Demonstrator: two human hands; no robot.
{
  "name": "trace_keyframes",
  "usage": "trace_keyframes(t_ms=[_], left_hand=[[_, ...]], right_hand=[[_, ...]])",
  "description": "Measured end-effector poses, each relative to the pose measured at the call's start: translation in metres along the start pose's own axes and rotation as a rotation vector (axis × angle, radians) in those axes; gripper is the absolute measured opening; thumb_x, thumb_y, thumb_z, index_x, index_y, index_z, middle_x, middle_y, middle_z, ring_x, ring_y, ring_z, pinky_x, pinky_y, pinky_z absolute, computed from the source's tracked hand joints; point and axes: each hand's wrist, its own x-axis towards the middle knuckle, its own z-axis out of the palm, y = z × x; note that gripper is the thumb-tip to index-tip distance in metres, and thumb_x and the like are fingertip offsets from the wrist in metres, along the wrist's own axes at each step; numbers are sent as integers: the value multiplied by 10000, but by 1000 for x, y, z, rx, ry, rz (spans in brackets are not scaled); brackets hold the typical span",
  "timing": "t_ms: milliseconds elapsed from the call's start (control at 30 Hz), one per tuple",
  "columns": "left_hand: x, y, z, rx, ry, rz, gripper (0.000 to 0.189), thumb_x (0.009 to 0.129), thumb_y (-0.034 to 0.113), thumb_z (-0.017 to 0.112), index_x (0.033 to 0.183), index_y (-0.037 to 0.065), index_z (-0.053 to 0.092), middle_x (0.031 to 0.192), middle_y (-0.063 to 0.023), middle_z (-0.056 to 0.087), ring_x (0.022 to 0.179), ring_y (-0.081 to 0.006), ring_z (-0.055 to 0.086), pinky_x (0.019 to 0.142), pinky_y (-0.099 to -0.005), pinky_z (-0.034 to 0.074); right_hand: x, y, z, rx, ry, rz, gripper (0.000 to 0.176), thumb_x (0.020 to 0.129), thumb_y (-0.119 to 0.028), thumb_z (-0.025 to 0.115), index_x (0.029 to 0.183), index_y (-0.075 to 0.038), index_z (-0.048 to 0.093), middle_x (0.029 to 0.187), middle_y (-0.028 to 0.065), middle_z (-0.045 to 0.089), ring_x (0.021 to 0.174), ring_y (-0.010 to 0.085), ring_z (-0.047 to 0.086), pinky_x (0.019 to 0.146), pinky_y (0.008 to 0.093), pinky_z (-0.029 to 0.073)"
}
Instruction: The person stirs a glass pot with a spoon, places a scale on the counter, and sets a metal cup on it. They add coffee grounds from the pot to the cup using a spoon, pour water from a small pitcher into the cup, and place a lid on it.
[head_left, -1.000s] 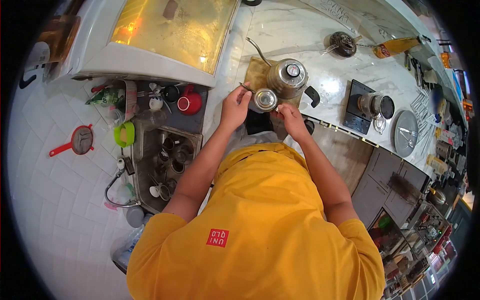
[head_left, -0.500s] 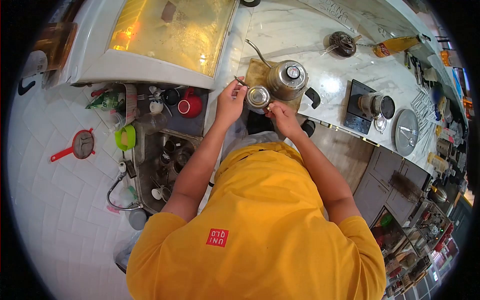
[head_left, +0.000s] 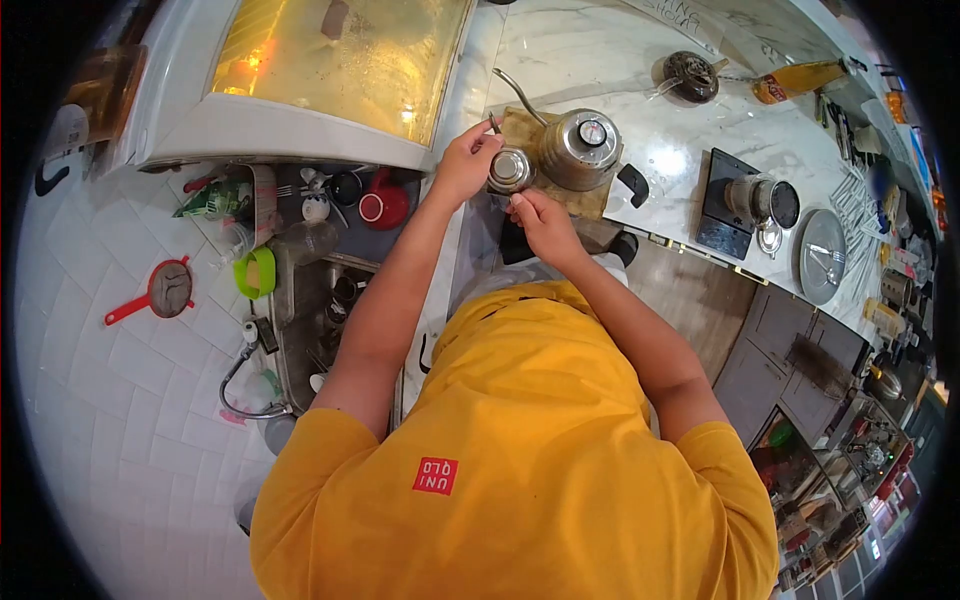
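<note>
Between my hands is a small round metal pot [head_left: 510, 171], just left of the steel gooseneck kettle [head_left: 580, 148]. My left hand [head_left: 468, 163] is closed at the pot's upper left, around a thin dark piece that sticks up past the fingers; whether this is a spoon or a handle I cannot tell. Below the pot's right edge, my right hand [head_left: 540, 222] is pinched; what sits between its fingertips is too small to name. The kettle rests on a wooden board [head_left: 592, 204], its black handle [head_left: 633, 186] pointing right.
A black scale [head_left: 722, 205] carries a metal-and-glass vessel, with a grey plate [head_left: 822, 257] beside it. Further back are a glass teapot [head_left: 690, 77] and an orange bottle [head_left: 797, 82]. At left are a red cup [head_left: 384, 207], a sink [head_left: 300, 310] and a strainer [head_left: 168, 288].
Both hands and the small pot have shifted slightly left relative to the kettle. My right hand has moved lower, to the pot's bottom edge.
</note>
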Motion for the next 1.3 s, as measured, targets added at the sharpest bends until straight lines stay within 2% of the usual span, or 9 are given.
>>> trace_keyframes(t_ms=[100, 200, 300, 500, 700, 900, 1067, 1300], left_hand=[[0, 3, 3, -16, 12, -13, 408, 986, 192, 648, 1368, 51, 618, 881, -29, 693, 802, -77, 623, 726, -239, 497], [-5, 10, 6, -28, 45, -28, 408, 983, 186, 656, 1358, 29, 616, 874, -28, 692, 794, -75, 621, 723, -234, 494], [-7, 11, 9, -59, 82, -36, 418, 978, 185, 665, 1357, 17, 607, 872, -35, 695, 793, -80, 626, 725, -237, 496], [-7, 8, 13, -61, 105, -36, 449, 972, 206, 679, 1372, 19, 594, 891, -65, 714, 808, -98, 645, 739, -249, 507], [-8, 8, 15, -39, 112, -8, 476, 975, 234, 684, 1389, 22, 585, 903, -75, 719, 808, -98, 649, 740, -255, 513], [-14, 3, 21, -17, 173, 34, 487, 996, 266, 669, 1408, 26, 570, 922, -66, 710, 804, -91, 634, 739, -255, 509], [-13, -6, 21, -39, 166, 45, 477, 1024, 279, 633, 1428, 38, 553, 949, -59, 699, 821, -81, 614, 745, -246, 498], [-8, -9, 18, -31, 156, 55, 489, 995, 287, 672, 1405, 36, 580, 917, -57, 710, 795, -87, 627, 727, -257, 515]], right_hand=[[0, -7, -3, 51, 43, 50, 310, 1024, -232, 545, 876, 19, 651, 836, 147, 626, 779, 261, 605, 751, 363, 475], [3, -9, -8, 16, 67, 73, 310, 1023, -229, 546, 863, 17, 645, 804, 142, 621, 748, 261, 605, 729, 366, 476], [5, -12, -15, -61, 109, -49, 305, 1019, -224, 550, 853, 16, 637, 778, 133, 620, 711, 246, 598, 702, 361, 476], [6, -9, -23, 53, 110, 41, 320, 1021, -241, 562, 840, 13, 632, 753, 96, 620, 686, 179, 582, 674, 328, 474], [6, -4, -21, 193, 92, 114, 331, 1026, -260, 570, 855, 14, 642, 750, 78, 621, 703, 160, 590, 683, 313, 482], [4, -2, -22, 52, 117, 29, 339, 1028, -268, 583, 869, 24, 651, 766, 83, 635, 715, 156, 603, 685, 308, 485], [2, -3, -23, 112, 93, 44, 330, 1031, -266, 586, 890, 25, 653, 776, 75, 643, 721, 150, 610, 684, 304, 488], [5, 1, -21, 111, 66, 104, 313, 1029, -273, 597, 905, 9, 648, 804, 55, 649, 705, 121, 608, 670, 287, 491]])
